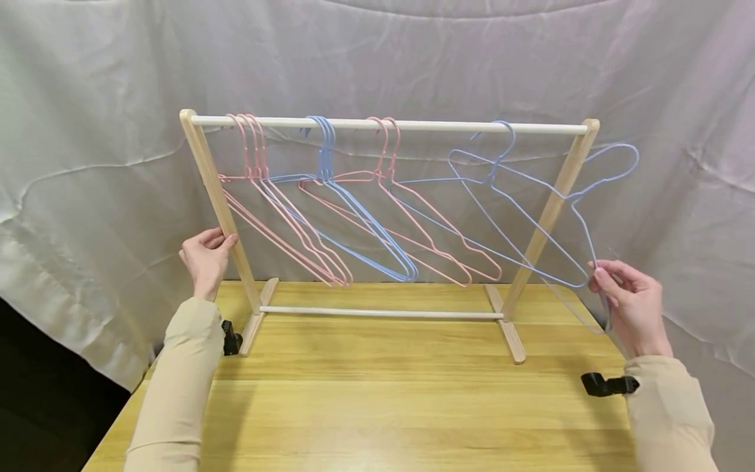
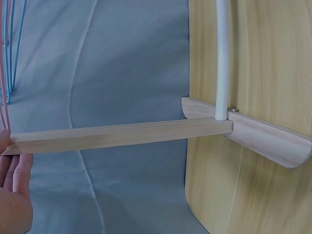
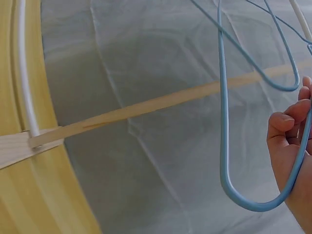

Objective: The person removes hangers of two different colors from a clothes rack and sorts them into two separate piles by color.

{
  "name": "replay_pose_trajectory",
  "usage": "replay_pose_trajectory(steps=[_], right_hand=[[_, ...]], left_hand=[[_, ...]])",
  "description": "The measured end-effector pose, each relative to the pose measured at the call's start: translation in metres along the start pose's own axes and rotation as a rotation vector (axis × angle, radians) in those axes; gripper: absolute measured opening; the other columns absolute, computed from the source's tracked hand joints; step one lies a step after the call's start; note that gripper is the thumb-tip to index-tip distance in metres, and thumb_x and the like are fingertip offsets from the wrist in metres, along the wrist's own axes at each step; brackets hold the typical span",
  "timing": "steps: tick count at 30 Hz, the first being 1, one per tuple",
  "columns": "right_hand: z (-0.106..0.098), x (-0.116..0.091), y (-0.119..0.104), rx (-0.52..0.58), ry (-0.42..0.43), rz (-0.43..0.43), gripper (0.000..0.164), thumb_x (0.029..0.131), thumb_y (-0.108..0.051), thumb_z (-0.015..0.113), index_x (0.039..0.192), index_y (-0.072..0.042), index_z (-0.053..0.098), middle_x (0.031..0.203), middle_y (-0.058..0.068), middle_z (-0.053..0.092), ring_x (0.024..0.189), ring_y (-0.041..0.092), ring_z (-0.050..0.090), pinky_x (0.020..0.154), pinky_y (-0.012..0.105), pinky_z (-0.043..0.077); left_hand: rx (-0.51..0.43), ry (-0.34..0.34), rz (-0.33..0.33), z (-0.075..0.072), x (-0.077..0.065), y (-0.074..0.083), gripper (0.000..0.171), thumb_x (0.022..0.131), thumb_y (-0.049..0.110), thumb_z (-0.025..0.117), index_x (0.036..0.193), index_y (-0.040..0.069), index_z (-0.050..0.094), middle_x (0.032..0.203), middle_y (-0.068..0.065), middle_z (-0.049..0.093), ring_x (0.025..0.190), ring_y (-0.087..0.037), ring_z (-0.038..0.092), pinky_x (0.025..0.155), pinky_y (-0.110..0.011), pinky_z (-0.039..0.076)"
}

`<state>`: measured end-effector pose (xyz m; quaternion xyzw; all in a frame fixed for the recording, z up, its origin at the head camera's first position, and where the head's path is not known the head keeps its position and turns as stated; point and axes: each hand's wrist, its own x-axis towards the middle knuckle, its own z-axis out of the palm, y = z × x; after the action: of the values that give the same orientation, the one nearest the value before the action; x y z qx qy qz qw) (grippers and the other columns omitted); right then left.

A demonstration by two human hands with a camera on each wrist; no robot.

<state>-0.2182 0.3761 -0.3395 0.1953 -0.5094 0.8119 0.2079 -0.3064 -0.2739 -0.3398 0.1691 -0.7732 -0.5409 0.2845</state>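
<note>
My left hand [image 1: 206,257] grips the left wooden post [image 1: 211,177] of a hanger rack, about halfway up; in the left wrist view its fingers [image 2: 22,173] touch the post's edge. At the far right, my right hand [image 1: 632,303] holds a blue wire hanger [image 1: 574,196] between thumb and fingers, near one end. This hanger is off the rail and tilted, its hook up and to the right, passing in view across the right post [image 1: 545,219]. Another blue hanger [image 1: 493,173] hangs on the white top rail [image 1: 442,125] close to it.
Pink hangers [image 1: 257,157], blue hangers [image 1: 326,160] and two more pink hangers [image 1: 379,174] hang in groups along the rail. A lower white bar [image 1: 377,313] joins the rack's feet on the wooden table [image 1: 377,400]. Grey cloth [image 1: 377,59] hangs behind.
</note>
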Motion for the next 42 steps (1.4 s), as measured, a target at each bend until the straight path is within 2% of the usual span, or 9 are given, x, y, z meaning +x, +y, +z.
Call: replay_pose_trajectory(steps=[3, 6, 8, 14, 15, 23, 25, 34, 42], right_hand=[[-0.006, -0.013, 0.007, 0.039, 0.02, -0.011, 0.024, 0.094, 0.019, 0.048, 0.099, 0.013, 0.071, 0.09, 0.014, 0.078, 0.07, 0.018, 0.07, 0.064, 0.021, 0.056], [-0.014, -0.026, 0.015, 0.1, 0.056, -0.02, 0.026, 0.094, 0.02, 0.046, 0.1, 0.014, 0.071, 0.091, 0.016, 0.078, 0.072, 0.02, 0.071, 0.066, 0.023, 0.058], [-0.019, -0.034, 0.021, 0.16, 0.065, -0.033, 0.026, 0.094, 0.022, 0.044, 0.1, 0.016, 0.07, 0.092, 0.018, 0.077, 0.072, 0.022, 0.071, 0.068, 0.025, 0.059], [-0.036, -0.058, 0.04, 0.365, 0.022, -0.082, 0.03, 0.094, 0.025, 0.036, 0.105, 0.024, 0.064, 0.097, 0.029, 0.074, 0.076, 0.031, 0.071, 0.075, 0.034, 0.061], [-0.038, -0.061, 0.043, 0.384, 0.014, -0.088, 0.03, 0.094, 0.025, 0.035, 0.106, 0.025, 0.063, 0.098, 0.03, 0.073, 0.077, 0.032, 0.071, 0.075, 0.035, 0.061], [-0.05, -0.079, 0.062, 0.469, -0.011, -0.152, 0.031, 0.096, 0.025, 0.031, 0.106, 0.028, 0.061, 0.099, 0.033, 0.07, 0.076, 0.034, 0.066, 0.075, 0.039, 0.058], [-0.053, -0.084, 0.065, 0.538, -0.014, -0.145, 0.032, 0.096, 0.024, 0.029, 0.106, 0.029, 0.059, 0.1, 0.035, 0.068, 0.077, 0.036, 0.065, 0.076, 0.042, 0.058], [-0.066, -0.105, 0.073, 0.708, 0.018, -0.139, 0.034, 0.1, 0.018, 0.026, 0.11, 0.029, 0.057, 0.1, 0.036, 0.064, 0.078, 0.039, 0.057, 0.076, 0.045, 0.053], [-0.071, -0.111, 0.079, 0.802, -0.053, -0.151, 0.038, 0.102, 0.014, 0.022, 0.115, 0.03, 0.053, 0.098, 0.04, 0.065, 0.079, 0.041, 0.05, 0.078, 0.047, 0.046]], left_hand=[[0.013, 0.006, 0.003, 0.0, 0.0, -0.001, 0.039, 0.091, 0.028, 0.074, 0.124, 0.007, 0.072, 0.12, -0.014, 0.07, 0.098, 0.002, 0.071, 0.097, -0.017, 0.047], [0.015, 0.008, 0.001, 0.0, 0.0, -0.002, 0.039, 0.091, 0.028, 0.075, 0.124, 0.007, 0.072, 0.12, -0.014, 0.07, 0.089, 0.011, 0.068, 0.09, -0.013, 0.048], [0.008, 0.008, 0.002, 0.0, 0.0, -0.002, 0.039, 0.091, 0.028, 0.075, 0.124, 0.007, 0.072, 0.119, -0.015, 0.07, 0.092, 0.009, 0.069, 0.093, -0.013, 0.046], [0.017, 0.015, 0.026, 0.0, -0.001, -0.002, 0.038, 0.091, 0.026, 0.075, 0.122, 0.005, 0.073, 0.119, -0.015, 0.071, 0.092, 0.007, 0.07, 0.082, -0.008, 0.047], [0.02, 0.015, 0.03, 0.0, -0.002, -0.003, 0.038, 0.09, 0.026, 0.075, 0.122, 0.005, 0.073, 0.119, -0.015, 0.072, 0.09, 0.008, 0.07, 0.077, -0.006, 0.047], [0.003, 0.015, 0.033, 0.0, -0.002, -0.002, 0.038, 0.09, 0.025, 0.076, 0.122, 0.005, 0.073, 0.12, -0.016, 0.071, 0.087, 0.011, 0.069, 0.074, -0.005, 0.046], [-0.005, 0.011, 0.034, 0.0, -0.002, -0.002, 0.038, 0.09, 0.025, 0.075, 0.122, 0.004, 0.072, 0.12, -0.016, 0.071, 0.088, 0.01, 0.069, 0.074, -0.005, 0.046], [-0.009, 0.011, 0.037, 0.001, -0.002, -0.003, 0.039, 0.09, 0.026, 0.076, 0.122, 0.004, 0.072, 0.12, -0.017, 0.071, 0.081, 0.015, 0.065, 0.073, -0.005, 0.046], [-0.004, 0.012, 0.037, 0.0, -0.001, -0.004, 0.039, 0.09, 0.027, 0.076, 0.122, 0.005, 0.073, 0.12, -0.016, 0.072, 0.091, 0.006, 0.07, 0.073, -0.005, 0.046]])
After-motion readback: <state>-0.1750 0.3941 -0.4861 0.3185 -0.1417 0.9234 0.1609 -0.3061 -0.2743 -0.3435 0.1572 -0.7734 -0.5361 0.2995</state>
